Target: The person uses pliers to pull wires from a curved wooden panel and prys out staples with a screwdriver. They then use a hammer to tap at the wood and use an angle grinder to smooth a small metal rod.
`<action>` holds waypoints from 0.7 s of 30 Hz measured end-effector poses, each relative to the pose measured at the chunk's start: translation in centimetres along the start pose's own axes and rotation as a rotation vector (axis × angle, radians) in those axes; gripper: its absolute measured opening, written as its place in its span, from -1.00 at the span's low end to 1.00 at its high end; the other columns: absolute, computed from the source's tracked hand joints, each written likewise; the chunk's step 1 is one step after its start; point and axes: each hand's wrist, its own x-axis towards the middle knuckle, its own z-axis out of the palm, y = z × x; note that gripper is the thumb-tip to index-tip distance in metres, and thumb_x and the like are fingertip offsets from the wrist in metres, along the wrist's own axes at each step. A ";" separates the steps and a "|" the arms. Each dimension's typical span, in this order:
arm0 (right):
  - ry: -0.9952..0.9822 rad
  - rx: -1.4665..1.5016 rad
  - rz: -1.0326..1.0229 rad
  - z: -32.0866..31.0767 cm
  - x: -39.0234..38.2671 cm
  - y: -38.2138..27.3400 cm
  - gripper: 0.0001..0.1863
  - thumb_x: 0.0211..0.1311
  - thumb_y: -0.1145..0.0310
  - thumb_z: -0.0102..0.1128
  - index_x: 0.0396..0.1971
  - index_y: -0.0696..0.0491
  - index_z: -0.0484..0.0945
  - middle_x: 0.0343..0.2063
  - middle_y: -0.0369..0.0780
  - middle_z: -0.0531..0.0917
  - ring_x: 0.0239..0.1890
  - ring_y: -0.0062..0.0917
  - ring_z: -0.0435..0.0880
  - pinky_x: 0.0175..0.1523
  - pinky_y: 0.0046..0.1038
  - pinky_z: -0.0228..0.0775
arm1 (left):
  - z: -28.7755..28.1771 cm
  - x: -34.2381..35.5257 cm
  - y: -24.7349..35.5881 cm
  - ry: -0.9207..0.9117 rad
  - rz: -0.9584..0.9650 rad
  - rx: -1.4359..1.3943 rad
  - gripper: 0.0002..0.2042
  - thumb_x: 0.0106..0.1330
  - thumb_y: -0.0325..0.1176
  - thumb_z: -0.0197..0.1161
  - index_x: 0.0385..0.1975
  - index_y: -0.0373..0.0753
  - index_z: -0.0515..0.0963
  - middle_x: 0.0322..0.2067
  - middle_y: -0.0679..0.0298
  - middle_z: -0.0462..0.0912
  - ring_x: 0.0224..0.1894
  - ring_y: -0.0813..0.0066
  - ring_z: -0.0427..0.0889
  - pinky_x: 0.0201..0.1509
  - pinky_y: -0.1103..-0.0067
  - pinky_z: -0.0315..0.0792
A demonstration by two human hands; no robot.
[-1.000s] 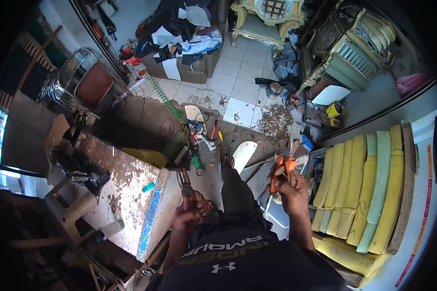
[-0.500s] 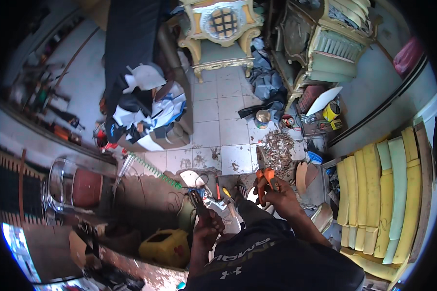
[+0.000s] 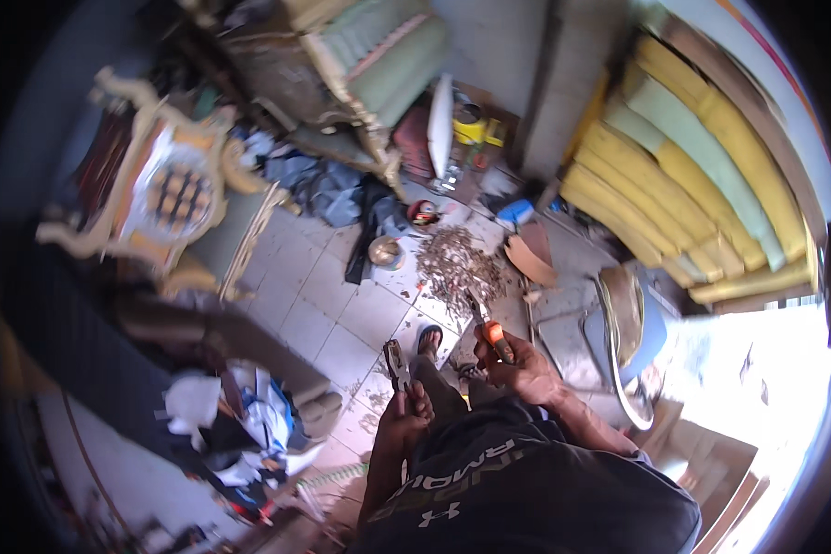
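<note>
My left hand (image 3: 404, 417) is closed round the handles of metal pliers (image 3: 397, 365), whose head points away from me. My right hand (image 3: 524, 371) grips a hand tool with orange-and-black handles (image 3: 497, 340). Its narrow metal head points toward a heap of small brown scraps (image 3: 457, 268) on the floor; whether it is shears or pliers I cannot tell. Both tools are held up in front of my body, apart from each other. Below them show my sandalled foot (image 3: 428, 340) and the tiled floor (image 3: 342, 319).
An open tin (image 3: 386, 251) and dark cloth (image 3: 328, 189) lie beyond the heap. Yellow and green foam strips (image 3: 674, 175) are stacked at the right. Near my right arm stands a metal-framed chair (image 3: 621, 319). An ornate armchair (image 3: 180, 198) and piled fabric scraps (image 3: 268, 415) are at the left.
My view has swung to the right, so the armchair now sits at the left. The orange handles, spread before, now look closer together. Both hands keep their tools.
</note>
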 end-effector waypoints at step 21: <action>1.120 0.710 0.663 0.3 15.9 58.9 -0.66 0.11 0.27 0.16 -0.17 0.18 0.52 -0.41 -0.17 0.63 -0.39 -0.47 0.61 -0.24 -0.36 0.48 | -16.2 40.4 -26.9 -0.981 -1.261 2.050 -0.41 0.05 -0.31 0.23 0.13 -0.42 0.35 -0.06 -0.22 0.63 0.03 -0.13 0.66 0.10 0.23 0.48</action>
